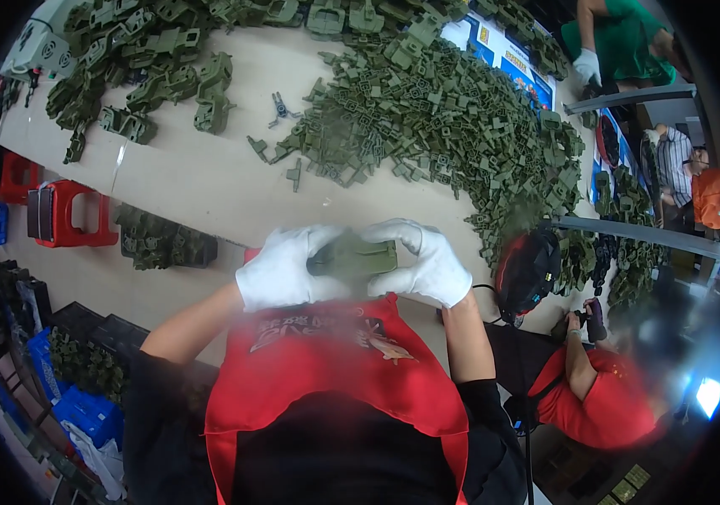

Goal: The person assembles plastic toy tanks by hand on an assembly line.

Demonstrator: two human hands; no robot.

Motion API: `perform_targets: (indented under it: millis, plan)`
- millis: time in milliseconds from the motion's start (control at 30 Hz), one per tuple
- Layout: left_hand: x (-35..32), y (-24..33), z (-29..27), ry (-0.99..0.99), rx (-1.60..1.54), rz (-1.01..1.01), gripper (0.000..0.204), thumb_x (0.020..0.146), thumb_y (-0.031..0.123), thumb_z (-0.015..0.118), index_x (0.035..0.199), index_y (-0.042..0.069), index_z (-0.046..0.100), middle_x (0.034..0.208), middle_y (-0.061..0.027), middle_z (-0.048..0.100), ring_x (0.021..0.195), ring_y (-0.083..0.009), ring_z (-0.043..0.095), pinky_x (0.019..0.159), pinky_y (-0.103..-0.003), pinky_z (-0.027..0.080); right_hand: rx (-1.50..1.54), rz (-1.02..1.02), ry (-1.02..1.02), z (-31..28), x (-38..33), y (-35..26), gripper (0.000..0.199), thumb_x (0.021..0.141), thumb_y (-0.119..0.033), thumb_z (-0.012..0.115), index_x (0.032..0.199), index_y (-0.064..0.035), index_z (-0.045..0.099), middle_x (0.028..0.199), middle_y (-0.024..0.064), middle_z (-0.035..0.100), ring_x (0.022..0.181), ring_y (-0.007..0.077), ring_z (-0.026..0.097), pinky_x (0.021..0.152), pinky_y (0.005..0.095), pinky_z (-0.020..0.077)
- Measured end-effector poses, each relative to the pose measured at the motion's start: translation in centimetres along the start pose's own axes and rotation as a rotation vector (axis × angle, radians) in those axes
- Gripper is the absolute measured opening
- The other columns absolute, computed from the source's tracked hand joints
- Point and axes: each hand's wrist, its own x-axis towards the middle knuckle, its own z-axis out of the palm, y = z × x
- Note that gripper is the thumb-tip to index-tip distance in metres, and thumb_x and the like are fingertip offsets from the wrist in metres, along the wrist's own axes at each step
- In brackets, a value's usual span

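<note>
Between my gloved hands is an olive-green moulded plastic part (352,257), held just above the table's near edge in front of my red apron. My left hand (280,269), in a white glove, is closed on its left end. On the opposite end, the fingers and thumb of my right hand (429,265), also in a white glove, are curled round it. The part's middle looks hazy, so its fine shape cannot be made out. Beyond my hands lies a large heap of small green plastic pieces (410,109).
Larger green vehicle-like bodies (171,80) are piled at the far left of the table (183,181). A black and red round object (528,273) stands right of me. Red stools (82,215) and blue crates (91,417) are at left. A co-worker in red (600,396) sits at right.
</note>
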Motion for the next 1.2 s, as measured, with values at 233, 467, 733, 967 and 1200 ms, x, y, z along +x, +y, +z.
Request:
perform_targets:
  millis: [233,467,733,967,1200]
  plan:
    - [-0.1,0.5,-0.6,-0.060,-0.155,-0.095,0.082,0.059,0.038,0.084,0.125,-0.002,0.054,0.118,-0.0210,0.061,0.111,-0.0337,0.059,0.099,-0.039,0.043,0.059,-0.004,0.109,1.6,0.4,-0.7,0.053,0.046,-0.007,0.089,0.093,-0.0044,0.064,0.102,0.0076,0.066,0.097,0.0192,0.062,0.091,0.0320,0.0461]
    - [-0.6,0.9,0.1,0.068,-0.223,-0.114,0.075,0.057,0.034,0.086,0.116,-0.004,0.059,0.106,-0.0174,0.066,0.099,-0.0258,0.064,0.090,-0.034,0.047,0.083,0.036,0.143,2.7,0.6,-1.5,0.047,0.061,-0.004,0.084,0.102,-0.0051,0.062,0.094,0.0060,0.065,0.077,0.0138,0.065,0.068,0.0275,0.0525]
    - [1.2,-1.3,0.9,0.008,-0.454,-0.198,0.067,0.058,0.029,0.085,0.110,-0.005,0.061,0.093,-0.0152,0.068,0.088,-0.0196,0.063,0.083,-0.031,0.049,0.283,0.291,0.350,4.9,0.7,-0.3,0.043,0.071,0.002,0.074,0.112,0.0004,0.061,0.106,0.0074,0.066,0.093,0.0120,0.060,0.081,0.0255,0.0493]
    - [-0.1,-1.1,-2.4,0.059,-0.245,-0.213,0.102,0.061,0.027,0.087,0.142,-0.002,0.033,0.129,-0.0190,0.051,0.118,-0.0283,0.051,0.100,-0.033,0.042,0.537,0.206,0.518,1.6,-1.5,4.3,0.037,0.080,0.002,0.068,0.116,0.0006,0.061,0.105,0.0066,0.065,0.092,0.0114,0.061,0.080,0.0260,0.0506]
    - [-0.5,-6.5,3.2,0.012,-0.822,-0.331,0.078,0.075,0.005,0.078,0.140,-0.003,0.036,0.116,-0.0114,0.061,0.104,-0.0154,0.058,0.093,-0.028,0.046,-0.465,0.278,0.542,1.6,-2.2,7.2,0.039,0.080,-0.018,0.071,0.116,-0.0046,0.063,0.110,0.0144,0.067,0.096,0.0248,0.065,0.083,0.0345,0.0515]
